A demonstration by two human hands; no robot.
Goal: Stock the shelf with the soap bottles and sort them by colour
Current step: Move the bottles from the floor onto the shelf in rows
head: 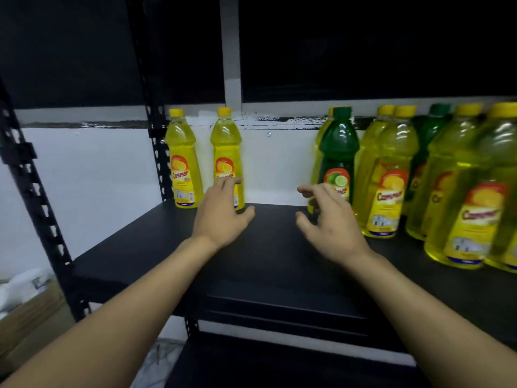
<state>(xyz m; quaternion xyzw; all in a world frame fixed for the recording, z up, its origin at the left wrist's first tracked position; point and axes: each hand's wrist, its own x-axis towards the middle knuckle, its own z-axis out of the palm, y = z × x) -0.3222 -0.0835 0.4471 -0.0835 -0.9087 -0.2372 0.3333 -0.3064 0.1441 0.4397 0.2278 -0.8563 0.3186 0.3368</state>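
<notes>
Two yellow soap bottles stand at the back left of the black shelf [274, 247]: one [183, 161] by the upright, the other [226, 152] to its right. My left hand [221, 217] hovers open just in front of that second bottle, fingers spread, holding nothing. My right hand [330, 222] is open too, its fingers close to a green soap bottle [340, 152] with a lime label. Right of it stands a mixed cluster: several yellow bottles [389, 175] and another green bottle [430, 135] partly hidden behind them.
A black perforated upright [158, 141] rises at the shelf's back left, another [33, 191] at the front left. A white wall lies behind. Cardboard boxes [28, 312] sit on the floor at lower left. A lower black shelf [279, 368] shows beneath.
</notes>
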